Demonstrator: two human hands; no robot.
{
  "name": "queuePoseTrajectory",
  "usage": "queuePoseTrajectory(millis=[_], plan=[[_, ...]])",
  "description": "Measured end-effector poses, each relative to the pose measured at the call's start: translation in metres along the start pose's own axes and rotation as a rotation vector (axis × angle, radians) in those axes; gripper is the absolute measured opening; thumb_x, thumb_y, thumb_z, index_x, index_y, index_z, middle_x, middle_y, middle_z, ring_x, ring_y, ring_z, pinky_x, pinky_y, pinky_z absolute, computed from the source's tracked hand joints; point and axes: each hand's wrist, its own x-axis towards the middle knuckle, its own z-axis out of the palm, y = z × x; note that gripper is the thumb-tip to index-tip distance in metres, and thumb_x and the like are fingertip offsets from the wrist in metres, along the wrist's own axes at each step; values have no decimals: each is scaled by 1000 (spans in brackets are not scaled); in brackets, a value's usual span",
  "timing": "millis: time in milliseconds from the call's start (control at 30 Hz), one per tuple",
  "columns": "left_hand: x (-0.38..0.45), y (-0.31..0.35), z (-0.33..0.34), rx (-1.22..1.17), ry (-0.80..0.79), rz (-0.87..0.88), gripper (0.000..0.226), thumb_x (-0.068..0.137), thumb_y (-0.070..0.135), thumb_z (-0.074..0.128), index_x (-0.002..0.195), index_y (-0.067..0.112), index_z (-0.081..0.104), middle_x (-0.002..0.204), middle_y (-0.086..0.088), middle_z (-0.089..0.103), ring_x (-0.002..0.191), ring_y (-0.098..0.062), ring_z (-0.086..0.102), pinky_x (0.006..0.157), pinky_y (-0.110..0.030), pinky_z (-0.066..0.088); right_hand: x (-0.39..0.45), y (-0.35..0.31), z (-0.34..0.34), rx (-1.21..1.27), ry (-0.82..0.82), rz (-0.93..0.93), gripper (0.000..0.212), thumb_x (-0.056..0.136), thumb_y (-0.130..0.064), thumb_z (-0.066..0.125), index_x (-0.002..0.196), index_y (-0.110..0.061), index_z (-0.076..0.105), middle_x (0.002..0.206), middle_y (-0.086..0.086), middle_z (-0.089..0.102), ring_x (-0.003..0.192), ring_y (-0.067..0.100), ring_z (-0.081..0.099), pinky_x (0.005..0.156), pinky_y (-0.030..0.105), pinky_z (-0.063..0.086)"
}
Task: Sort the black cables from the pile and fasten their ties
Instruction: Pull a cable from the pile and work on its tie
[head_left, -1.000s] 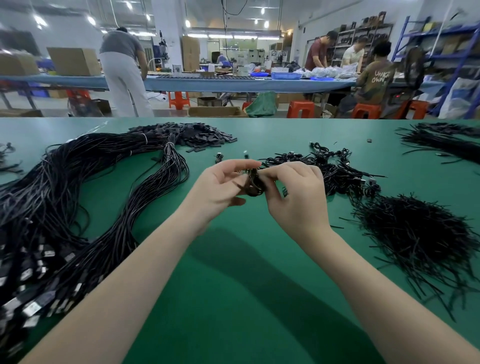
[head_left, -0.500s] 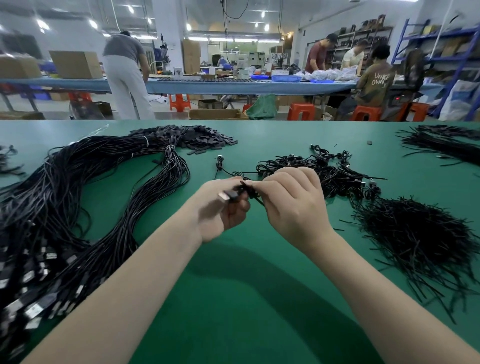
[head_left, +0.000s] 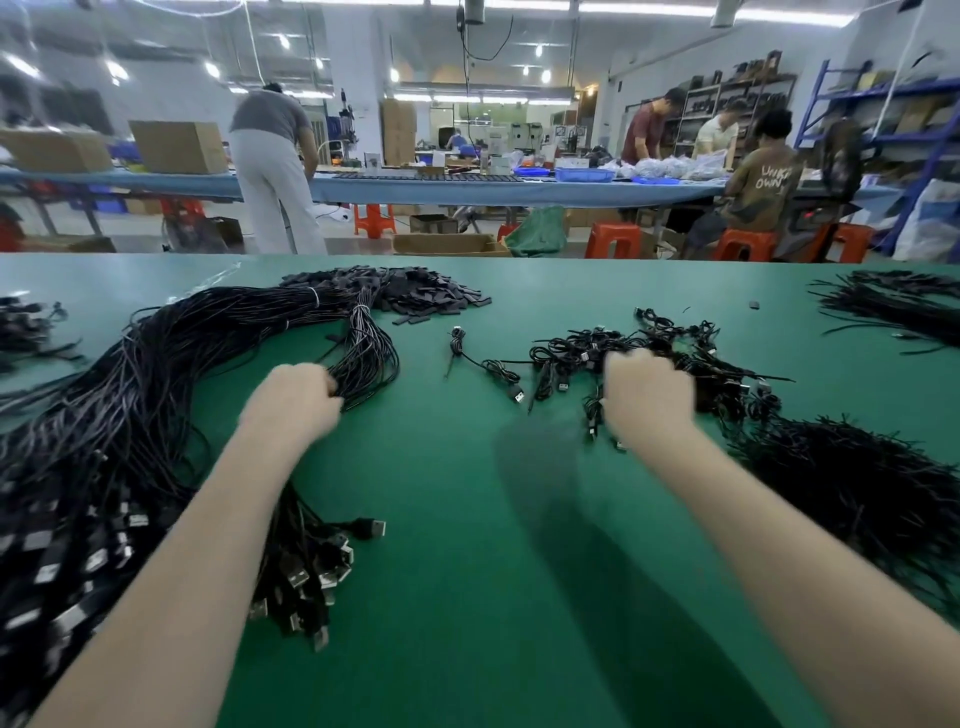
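Green matting (head_left: 467, 597) covers a factory bench where workers sort cables. Left hand (head_left: 293, 402) reaches into the long cable bundle (head_left: 156, 395) at left, fingers curled among strands, apparently to draw the next one. Right hand (head_left: 647, 397), blurred, rests on the heap of coiled cables (head_left: 582, 353); its finger position cannot be told. Loose ties (head_left: 857, 483) lie within reach at right.

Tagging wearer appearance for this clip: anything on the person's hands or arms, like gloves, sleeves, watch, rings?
Nothing worn that shows. The left hand and right hand are bare, no gloves. Both forearms are bare right to the bottom of the frame, no sleeve, watch or band in view. The hands are motion-blurred, so small rings cannot be ruled out.
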Motion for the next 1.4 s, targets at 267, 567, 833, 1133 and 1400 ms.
queuePoseTrajectory(millis=[267,567,833,1133,1400], plan=[[7,-48,4,-148,-101,-249,38,83,21,73,119,12,65,93,-12,71,84,-26,69,84,-35,56,-89,-193,10,784,-520,-421,45,92,-48,52,107,-9,65,104,14,67,96,32,62,82,36,53],[1,-48,13,-121,93,-274,17,87,23,60,97,28,73,108,-12,67,97,-34,61,77,-35,47,-97,-210,31,916,-502,-410,36,94,-41,49,99,-12,70,102,11,69,97,30,61,84,33,47],[12,-31,-11,-701,146,-201,27,102,20,38,119,5,52,78,-7,65,64,-19,60,54,-27,41,-80,-96,47,880,-196,-462,22,93,-29,55,105,-19,71,105,-4,70,97,10,60,87,20,44],[-15,-4,-46,-1418,131,61,17,102,23,41,92,19,54,71,7,49,48,-2,36,41,-14,32,-68,-23,73,921,-70,-150,18,93,-19,55,96,-24,71,79,-15,65,57,-3,53,53,10,37],[-55,33,-82,-1182,48,491,7,85,37,60,84,35,67,66,8,66,46,-2,49,43,-11,40,-72,-25,58,1040,160,-241,44,92,-26,60,135,-28,47,116,-12,52,103,1,50,91,18,43]])
